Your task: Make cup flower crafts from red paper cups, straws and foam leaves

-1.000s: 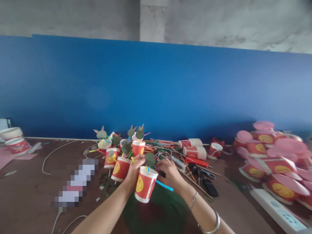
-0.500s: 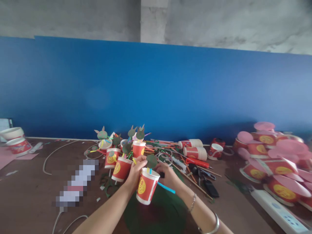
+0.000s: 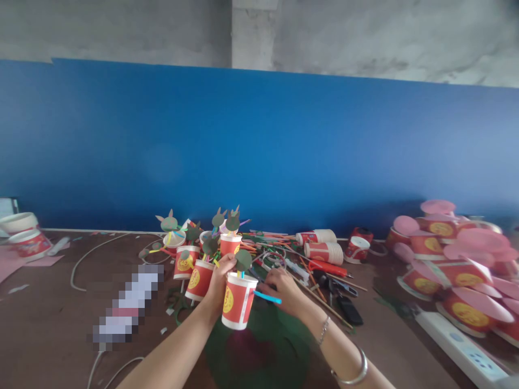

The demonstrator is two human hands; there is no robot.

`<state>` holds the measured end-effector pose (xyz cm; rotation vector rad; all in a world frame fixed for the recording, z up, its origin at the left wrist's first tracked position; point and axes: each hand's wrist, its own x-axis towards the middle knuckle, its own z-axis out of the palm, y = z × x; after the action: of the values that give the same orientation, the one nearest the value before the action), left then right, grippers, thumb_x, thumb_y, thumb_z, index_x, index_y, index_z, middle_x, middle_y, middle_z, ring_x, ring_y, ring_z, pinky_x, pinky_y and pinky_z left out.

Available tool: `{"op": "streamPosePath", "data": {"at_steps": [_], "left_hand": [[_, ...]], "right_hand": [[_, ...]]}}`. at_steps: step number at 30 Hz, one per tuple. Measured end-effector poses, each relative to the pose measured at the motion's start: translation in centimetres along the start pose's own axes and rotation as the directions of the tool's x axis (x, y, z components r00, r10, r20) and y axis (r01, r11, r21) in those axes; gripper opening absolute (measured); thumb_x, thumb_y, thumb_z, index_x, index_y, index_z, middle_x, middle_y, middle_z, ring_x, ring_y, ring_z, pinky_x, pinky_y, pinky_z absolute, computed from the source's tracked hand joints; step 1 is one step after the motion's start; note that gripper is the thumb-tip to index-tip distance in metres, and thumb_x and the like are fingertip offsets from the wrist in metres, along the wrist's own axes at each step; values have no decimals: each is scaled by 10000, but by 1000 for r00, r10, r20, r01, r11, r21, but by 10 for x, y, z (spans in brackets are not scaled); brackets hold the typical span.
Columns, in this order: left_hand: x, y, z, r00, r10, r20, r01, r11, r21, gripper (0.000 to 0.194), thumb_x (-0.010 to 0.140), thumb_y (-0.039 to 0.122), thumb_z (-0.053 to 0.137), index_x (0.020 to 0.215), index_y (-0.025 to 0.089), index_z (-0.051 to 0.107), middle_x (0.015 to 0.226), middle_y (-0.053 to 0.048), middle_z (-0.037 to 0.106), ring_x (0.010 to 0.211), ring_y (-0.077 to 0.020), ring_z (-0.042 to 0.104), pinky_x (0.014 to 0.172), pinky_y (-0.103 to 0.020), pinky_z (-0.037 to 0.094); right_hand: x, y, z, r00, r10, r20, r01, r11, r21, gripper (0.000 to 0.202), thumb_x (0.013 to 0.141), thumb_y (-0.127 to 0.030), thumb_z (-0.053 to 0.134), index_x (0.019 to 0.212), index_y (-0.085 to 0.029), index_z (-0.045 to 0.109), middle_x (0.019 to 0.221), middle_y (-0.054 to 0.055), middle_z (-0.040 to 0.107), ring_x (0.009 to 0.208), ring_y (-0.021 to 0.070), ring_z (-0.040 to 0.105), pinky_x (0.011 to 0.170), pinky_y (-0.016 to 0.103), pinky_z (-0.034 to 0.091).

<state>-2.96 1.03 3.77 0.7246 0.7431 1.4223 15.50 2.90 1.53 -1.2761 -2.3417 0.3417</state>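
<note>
A red and white paper cup (image 3: 238, 302) is held up, slightly tilted, over dark green paper (image 3: 263, 351). My left hand (image 3: 219, 283) grips its left side. A round dark green piece (image 3: 243, 260) stands above the rim, and a blue straw (image 3: 268, 297) sticks out to the right. My right hand (image 3: 284, 290) is right of the cup, behind the straw, its fingers bent; a dark object shows at its fingertips, too small to make out.
Finished-looking cups with green animal heads (image 3: 199, 278) stand behind on the left. Straws, sticks, a red tool (image 3: 327, 268) and stacked cups (image 3: 324, 253) lie behind right. Cups with pink discs (image 3: 466, 310) and a white power strip (image 3: 460, 346) are far right.
The cup and my left hand have moved slightly left and up. My right hand has drawn back from the green piece and sits a little apart from the cup.
</note>
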Motion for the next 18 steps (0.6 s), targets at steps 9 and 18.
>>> {"op": "streamPosePath", "data": {"at_steps": [9, 18], "left_hand": [[-6, -27, 16, 997, -46, 54, 27, 951, 307, 159, 576, 231, 671, 620, 169, 532, 490, 44, 521, 437, -97, 471, 462, -210, 323], [-27, -51, 26, 991, -6, 136, -85, 755, 651, 105, 659, 199, 604, 643, 202, 501, 542, 17, 585, 526, -144, 543, 514, -239, 371]], "right_hand": [[5, 47, -26, 920, 282, -273, -291, 957, 7, 219, 800, -235, 468, 777, -194, 681, 842, 55, 671, 830, 210, 584, 739, 289, 416], [0, 40, -4, 978, 153, -145, -181, 961, -208, 217, 784, -169, 527, 869, -248, 710, 1090, 56, 629, 1056, 251, 490, 914, 393, 336]]}}
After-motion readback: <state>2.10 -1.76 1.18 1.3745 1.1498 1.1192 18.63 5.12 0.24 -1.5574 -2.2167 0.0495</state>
